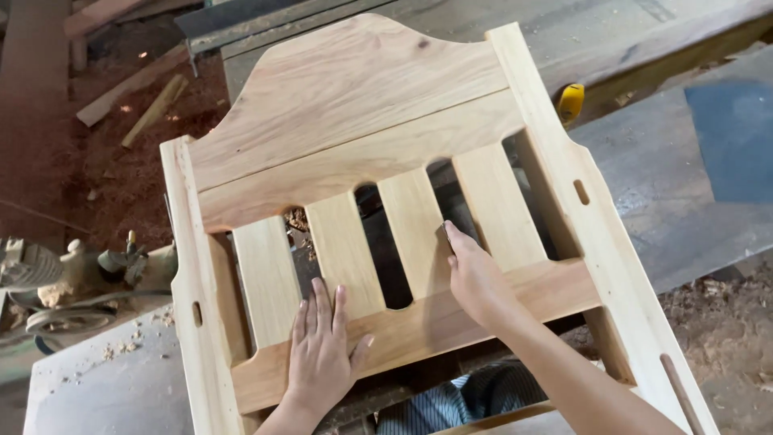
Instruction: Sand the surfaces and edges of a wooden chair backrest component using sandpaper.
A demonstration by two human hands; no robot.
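A pale wooden chair back (354, 105) lies tilted in front of me, with a curved top panel, several flat vertical slats and two side posts with slots. My left hand (322, 350) rests flat, fingers spread, on the lower rail and the bottom of a slat. My right hand (473, 278) presses against the edge of a middle slat (415, 229), with the fingers reaching into the gap and seeming to hold a small dark piece there.
A grey workbench (668, 201) runs under and to the right of the frame, with a yellow object (571, 101) on it. Sawdust and wood offcuts (137, 84) cover the red floor at left. A dusty machine (72, 278) stands at lower left.
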